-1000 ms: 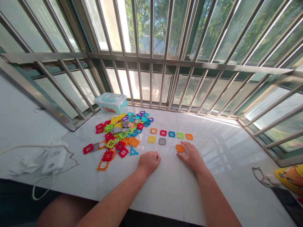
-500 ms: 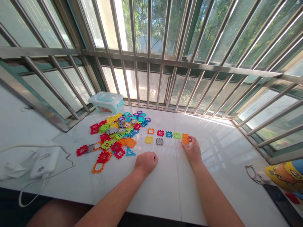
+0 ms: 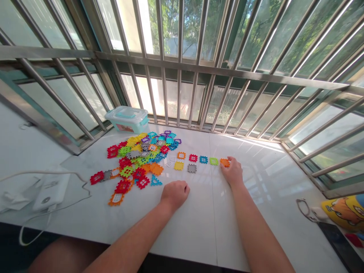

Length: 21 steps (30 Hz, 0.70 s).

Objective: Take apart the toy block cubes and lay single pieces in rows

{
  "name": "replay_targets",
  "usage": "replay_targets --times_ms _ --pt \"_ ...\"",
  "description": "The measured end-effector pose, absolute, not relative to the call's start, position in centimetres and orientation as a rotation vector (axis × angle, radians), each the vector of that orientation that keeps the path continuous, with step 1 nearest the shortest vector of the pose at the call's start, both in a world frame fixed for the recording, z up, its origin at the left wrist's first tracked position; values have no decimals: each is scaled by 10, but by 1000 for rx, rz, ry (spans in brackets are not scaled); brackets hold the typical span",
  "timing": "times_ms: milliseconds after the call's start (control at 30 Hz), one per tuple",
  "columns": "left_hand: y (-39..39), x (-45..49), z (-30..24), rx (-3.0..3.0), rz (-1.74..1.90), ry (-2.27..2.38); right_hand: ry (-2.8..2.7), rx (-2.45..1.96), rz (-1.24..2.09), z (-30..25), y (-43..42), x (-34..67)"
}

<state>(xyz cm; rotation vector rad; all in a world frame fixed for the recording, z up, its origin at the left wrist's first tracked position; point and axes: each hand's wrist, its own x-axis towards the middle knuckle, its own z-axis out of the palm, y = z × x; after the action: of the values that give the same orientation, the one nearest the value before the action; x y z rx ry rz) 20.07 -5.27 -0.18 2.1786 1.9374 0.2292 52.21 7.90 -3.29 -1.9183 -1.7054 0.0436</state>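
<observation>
Heap of plastic interlocking tiles [image 3: 133, 159] at left; left hand [image 3: 175, 195] curled loosely, nothing visibly held, just right of it; tile row [image 3: 199, 159] ends at orange tile [image 3: 225, 162], touched by half-curled right hand [image 3: 233, 172], grip unclear.

Room on the right, tiles in the way on the left

The worktop [image 3: 256, 220] gives the right hand [image 3: 233, 172] room to pass rightward toward the window frame [image 3: 303, 170], with a yellow cushion [image 3: 345, 212] in the right corner. Left of the left hand [image 3: 174, 195], a heap of plastic tiles [image 3: 133, 159] lies in the way; steel window bars [image 3: 179, 94] close the far side.
</observation>
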Motion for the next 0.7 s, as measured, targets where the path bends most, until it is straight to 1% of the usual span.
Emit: replay_targets --times_ms 700 --pt "-53 201 -1 2180 248 1939 -1782 -1860 -33 -39 82 522"
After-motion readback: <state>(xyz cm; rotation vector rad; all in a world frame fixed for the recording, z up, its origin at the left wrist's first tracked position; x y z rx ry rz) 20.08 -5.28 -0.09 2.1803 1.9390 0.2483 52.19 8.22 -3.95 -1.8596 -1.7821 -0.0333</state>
